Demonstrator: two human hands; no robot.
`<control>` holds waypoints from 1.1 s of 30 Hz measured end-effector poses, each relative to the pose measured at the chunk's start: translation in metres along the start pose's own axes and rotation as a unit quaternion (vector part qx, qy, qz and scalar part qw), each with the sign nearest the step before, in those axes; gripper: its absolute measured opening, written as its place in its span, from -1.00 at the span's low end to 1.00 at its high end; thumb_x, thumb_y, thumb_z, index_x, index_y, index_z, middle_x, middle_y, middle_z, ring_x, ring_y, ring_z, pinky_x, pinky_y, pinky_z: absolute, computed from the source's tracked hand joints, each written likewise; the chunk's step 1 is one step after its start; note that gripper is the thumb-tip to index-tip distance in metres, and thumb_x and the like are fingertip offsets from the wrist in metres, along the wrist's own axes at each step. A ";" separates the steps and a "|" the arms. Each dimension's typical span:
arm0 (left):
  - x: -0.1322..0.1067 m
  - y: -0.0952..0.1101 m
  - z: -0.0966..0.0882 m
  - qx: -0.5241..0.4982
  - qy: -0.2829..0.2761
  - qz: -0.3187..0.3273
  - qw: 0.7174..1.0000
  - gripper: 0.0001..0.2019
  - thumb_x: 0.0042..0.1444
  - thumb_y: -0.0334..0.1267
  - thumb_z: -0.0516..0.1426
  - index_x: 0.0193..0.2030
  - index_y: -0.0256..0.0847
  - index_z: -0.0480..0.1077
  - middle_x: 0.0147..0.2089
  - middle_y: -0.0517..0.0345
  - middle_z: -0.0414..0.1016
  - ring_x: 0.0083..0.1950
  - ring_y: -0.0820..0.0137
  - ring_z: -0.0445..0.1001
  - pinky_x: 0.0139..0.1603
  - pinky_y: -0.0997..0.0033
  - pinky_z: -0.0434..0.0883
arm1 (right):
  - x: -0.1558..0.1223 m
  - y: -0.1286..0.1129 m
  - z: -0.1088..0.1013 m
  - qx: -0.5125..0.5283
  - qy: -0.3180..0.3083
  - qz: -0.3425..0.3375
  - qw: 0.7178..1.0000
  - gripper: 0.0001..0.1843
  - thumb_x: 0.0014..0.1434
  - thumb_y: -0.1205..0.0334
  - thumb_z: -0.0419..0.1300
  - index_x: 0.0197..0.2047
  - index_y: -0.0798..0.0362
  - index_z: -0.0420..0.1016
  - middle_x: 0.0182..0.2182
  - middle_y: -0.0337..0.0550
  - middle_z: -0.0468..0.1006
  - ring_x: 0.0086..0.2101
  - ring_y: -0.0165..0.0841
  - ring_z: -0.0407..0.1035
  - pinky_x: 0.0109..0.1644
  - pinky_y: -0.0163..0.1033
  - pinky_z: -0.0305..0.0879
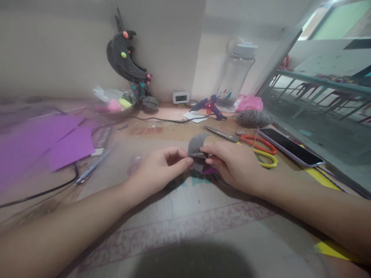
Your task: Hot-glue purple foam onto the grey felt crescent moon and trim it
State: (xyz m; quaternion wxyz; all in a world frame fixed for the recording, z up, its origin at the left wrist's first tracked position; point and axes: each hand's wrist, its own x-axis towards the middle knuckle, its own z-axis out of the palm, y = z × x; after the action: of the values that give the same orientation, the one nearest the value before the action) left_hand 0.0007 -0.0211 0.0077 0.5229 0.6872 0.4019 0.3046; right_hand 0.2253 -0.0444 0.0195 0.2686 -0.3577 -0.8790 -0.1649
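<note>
Between my two hands, over the middle of the table, is a small grey curved piece (197, 143) that looks wrapped in yarn. My left hand (162, 166) pinches its left edge between thumb and fingers. From the other side, my right hand (232, 162) grips it with thumb and forefinger. A dark lower part and a bit of purple show beneath the fingers; what they are I cannot make out. Beyond my right hand lie scissors (257, 144) with orange and yellow handles. A ball of grey yarn (253, 117) sits behind them, with a strand running down towards the handles.
A purple glue gun (213, 106) with a red light stands at the back near a small digital clock (181, 97) and a clear bottle (236, 73). A phone (290, 146) lies at the right edge. Purple sheets (72, 144) and a black cable (43, 196) are left. A dark crescent ornament (121, 58) hangs behind.
</note>
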 end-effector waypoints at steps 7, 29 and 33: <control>-0.001 0.001 0.001 0.002 0.001 0.010 1.000 -0.76 0.17 -0.06 0.19 -0.37 -0.19 0.44 -0.41 0.24 0.46 -0.39 0.48 0.38 -0.37 0.49 0.27 | 0.001 0.000 0.001 -0.004 -0.002 -0.004 1.000 -0.73 0.39 0.25 -0.01 -0.12 0.16 0.50 -0.37 -0.09 0.62 -0.39 -0.33 0.45 -0.38 -0.28 0.16; -0.001 0.001 0.001 -0.019 -0.002 0.005 1.000 -0.75 0.15 -0.04 0.20 -0.36 -0.19 0.41 -0.42 0.24 0.44 -0.46 0.50 0.36 -0.45 0.51 0.26 | -0.001 0.006 0.000 0.076 -0.051 0.046 0.995 -0.72 0.38 0.20 0.01 -0.04 0.12 0.48 -0.23 -0.04 0.65 -0.28 -0.29 0.52 -0.26 -0.27 0.31; -0.001 0.001 0.001 -0.020 -0.009 0.011 1.000 -0.74 0.17 -0.04 0.19 -0.36 -0.19 0.40 -0.42 0.24 0.44 -0.44 0.50 0.35 -0.44 0.51 0.25 | -0.001 0.005 0.000 0.082 -0.058 0.056 0.993 -0.72 0.38 0.18 0.01 -0.05 0.11 0.48 -0.23 -0.05 0.66 -0.29 -0.29 0.52 -0.27 -0.27 0.31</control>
State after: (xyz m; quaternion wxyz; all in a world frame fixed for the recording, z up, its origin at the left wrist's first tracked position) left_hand 0.0008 -0.0229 0.0087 0.5364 0.6838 0.3834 0.3124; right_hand 0.2298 -0.0413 0.0191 0.2547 -0.3923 -0.8821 -0.0556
